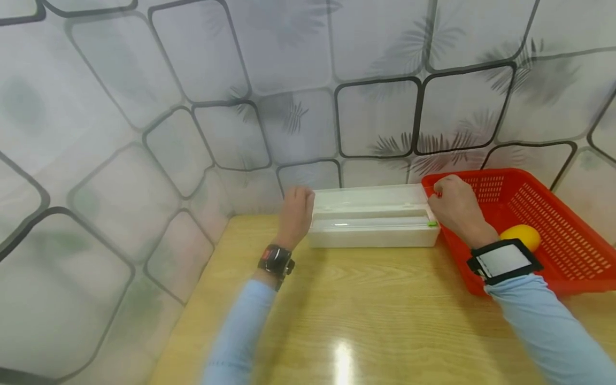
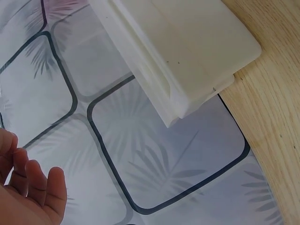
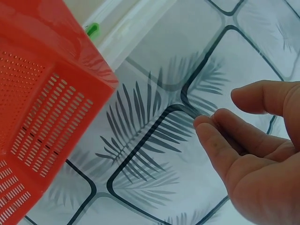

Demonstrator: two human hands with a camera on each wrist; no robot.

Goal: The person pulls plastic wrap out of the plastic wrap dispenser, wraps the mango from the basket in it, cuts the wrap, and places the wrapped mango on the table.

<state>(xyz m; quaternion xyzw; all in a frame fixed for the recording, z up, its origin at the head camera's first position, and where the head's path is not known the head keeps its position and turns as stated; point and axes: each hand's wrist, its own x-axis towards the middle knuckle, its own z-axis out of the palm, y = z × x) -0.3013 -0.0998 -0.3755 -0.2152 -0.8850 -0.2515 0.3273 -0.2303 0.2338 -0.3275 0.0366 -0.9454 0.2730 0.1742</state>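
Note:
A long white cling film dispenser box (image 1: 372, 239) stands on the wooden table, its lid (image 1: 368, 198) raised at the back. Inside lies a pale roll, and a green slider (image 1: 432, 224) sits at the right end of its front edge. My left hand (image 1: 295, 214) is raised beside the box's left end, fingers (image 2: 55, 194) loosely bent, with nothing visible in them. Over the basket's near-left corner by the box's right end, my right hand (image 1: 456, 206) has its thumb apart from bent fingers (image 3: 218, 150). No object shows between them.
A red perforated plastic basket (image 1: 572, 216) stands at the right, close against the box's right end. A yellow round object (image 1: 522, 236) lies in it. Behind the table (image 1: 366, 305) rises a wall (image 1: 298, 128) covered in grey leaf-patterned sheeting, which also runs down the left side.

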